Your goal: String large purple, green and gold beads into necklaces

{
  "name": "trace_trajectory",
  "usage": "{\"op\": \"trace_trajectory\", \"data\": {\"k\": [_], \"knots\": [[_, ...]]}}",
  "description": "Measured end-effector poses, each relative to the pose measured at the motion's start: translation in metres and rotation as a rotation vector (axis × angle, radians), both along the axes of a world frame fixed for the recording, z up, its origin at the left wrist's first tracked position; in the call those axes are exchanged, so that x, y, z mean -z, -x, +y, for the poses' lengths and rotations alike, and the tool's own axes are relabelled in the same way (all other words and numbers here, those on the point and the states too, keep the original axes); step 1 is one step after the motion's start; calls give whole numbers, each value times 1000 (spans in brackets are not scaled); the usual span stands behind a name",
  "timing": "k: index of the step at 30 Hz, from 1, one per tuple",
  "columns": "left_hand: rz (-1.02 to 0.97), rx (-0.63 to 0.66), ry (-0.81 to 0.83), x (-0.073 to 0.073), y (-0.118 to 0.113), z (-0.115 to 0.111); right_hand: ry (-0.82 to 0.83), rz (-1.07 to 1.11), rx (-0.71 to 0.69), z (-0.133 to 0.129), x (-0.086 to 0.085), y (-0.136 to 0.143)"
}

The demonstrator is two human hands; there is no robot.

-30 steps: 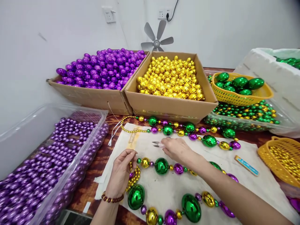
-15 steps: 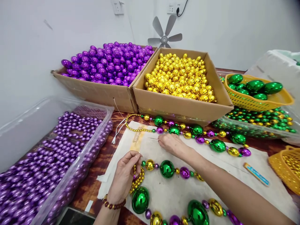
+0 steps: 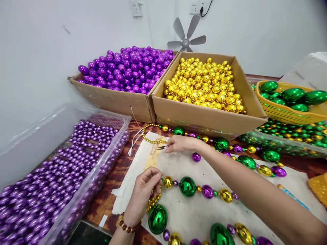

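Note:
My left hand (image 3: 147, 185), closed in a pinch, holds the end of a bead necklace (image 3: 187, 186) by its white string. Small gold beads (image 3: 154, 200) hang under its fingers. The strand's green, gold and purple beads curve over a white cloth (image 3: 176, 211). Farther back, my right hand (image 3: 178, 144) is closed around small scissors (image 3: 161, 147), whose dark pointed blades face left; the handles are mostly hidden. It is above the cloth beside a second bead necklace (image 3: 221, 144). A purple bead (image 3: 196, 157) lies on the cloth beneath the right forearm.
Behind stand cardboard boxes of purple beads (image 3: 127, 68) and gold beads (image 3: 204, 85). A clear plastic bin (image 3: 125, 122) of small purple beads is at left. To the right, a yellow basket (image 3: 283, 114) of large green beads sits over a bin of mixed beads (image 3: 301, 134).
My right hand has moved left, and the scissors' blades show more plainly. My left hand keeps its pinch. The view has turned slightly left.

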State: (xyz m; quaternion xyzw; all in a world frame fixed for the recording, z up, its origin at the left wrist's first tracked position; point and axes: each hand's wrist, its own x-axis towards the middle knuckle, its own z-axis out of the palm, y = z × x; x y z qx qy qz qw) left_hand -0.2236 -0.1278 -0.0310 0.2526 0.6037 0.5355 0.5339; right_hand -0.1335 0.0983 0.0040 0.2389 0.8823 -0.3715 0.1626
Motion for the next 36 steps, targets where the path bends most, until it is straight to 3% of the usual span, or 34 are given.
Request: {"op": "trace_trajectory", "data": {"k": [11,19,25,36], "knots": [[119,82,24,-5,-6,3,311,-213,42,7,-9,27],[131,95,18,-4,-5,3,362,-215,62,-4,-10,36],[146,90,23,-4,-6,2,275,-157,130,-4,-11,24],[150,100,1,-5,-7,3,474,-230,47,17,-10,2]]}}
